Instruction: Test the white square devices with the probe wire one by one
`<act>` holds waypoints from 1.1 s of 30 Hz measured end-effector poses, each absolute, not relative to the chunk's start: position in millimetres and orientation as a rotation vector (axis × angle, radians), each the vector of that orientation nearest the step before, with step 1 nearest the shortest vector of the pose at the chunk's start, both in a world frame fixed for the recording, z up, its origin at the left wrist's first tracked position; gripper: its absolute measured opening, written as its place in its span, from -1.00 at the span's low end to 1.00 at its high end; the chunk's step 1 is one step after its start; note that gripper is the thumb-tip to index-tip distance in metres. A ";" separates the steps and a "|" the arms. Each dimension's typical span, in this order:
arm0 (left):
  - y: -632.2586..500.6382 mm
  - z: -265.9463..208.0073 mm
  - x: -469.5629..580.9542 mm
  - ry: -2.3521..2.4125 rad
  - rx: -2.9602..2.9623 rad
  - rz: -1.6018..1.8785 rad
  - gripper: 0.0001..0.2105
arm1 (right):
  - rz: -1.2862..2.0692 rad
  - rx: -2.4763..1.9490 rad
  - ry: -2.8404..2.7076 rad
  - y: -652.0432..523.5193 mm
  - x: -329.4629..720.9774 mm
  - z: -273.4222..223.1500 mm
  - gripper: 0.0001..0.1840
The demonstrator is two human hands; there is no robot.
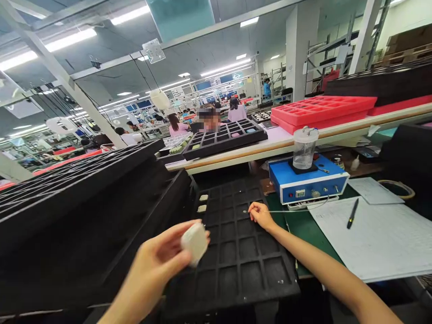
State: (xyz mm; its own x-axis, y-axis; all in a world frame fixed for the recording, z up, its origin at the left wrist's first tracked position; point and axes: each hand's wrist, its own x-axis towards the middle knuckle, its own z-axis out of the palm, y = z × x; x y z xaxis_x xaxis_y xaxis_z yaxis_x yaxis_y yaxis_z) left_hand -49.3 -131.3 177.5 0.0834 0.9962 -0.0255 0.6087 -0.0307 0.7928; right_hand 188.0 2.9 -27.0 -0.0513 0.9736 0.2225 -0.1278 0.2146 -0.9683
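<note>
My left hand (165,256) grips a pale, rounded square piece (195,243) between thumb and fingers, raised over the near left part of a black compartment tray (232,258). The piece is slightly blurred. Over the tray's right side, my right hand (260,214) is closed on the end of a thin pale tube (290,211), with a small tip poking out to the left of the fingers. That tube runs right toward a blue box-shaped machine (308,177). Two pale square pieces (202,203) sit in compartments at the tray's far left.
Stacked black trays (77,216) rise on the left. A clear canister (305,148) stands on the blue machine. Papers (378,238) with a pen (353,213) lie at right. Red trays (324,110) and another black tray (226,139) rest on the raised shelf; people sit beyond.
</note>
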 end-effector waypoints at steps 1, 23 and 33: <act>-122.6 153.2 -35.9 1.463 1.582 0.935 -0.61 | 1.145 -0.911 -1.265 2.8 189.2 -26.6 -0.91; -7.6 -14.9 15.3 0.788 1.130 0.926 -0.57 | 0.883 -0.610 -1.472 -22.5 202.1 -21.1 -0.89; -5.0 -17.3 13.9 0.703 1.231 0.911 -0.58 | 0.828 -0.658 -1.478 -21.8 202.0 -24.7 -0.85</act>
State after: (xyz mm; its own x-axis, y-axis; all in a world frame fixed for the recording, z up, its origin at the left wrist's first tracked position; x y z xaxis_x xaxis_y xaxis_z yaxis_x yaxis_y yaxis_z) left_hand 13.9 -5.0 -17.3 0.4809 0.8764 0.0258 -0.1976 0.0797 0.9770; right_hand 202.0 -21.8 -24.7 -0.0813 0.8078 0.5838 -0.0754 0.5791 -0.8118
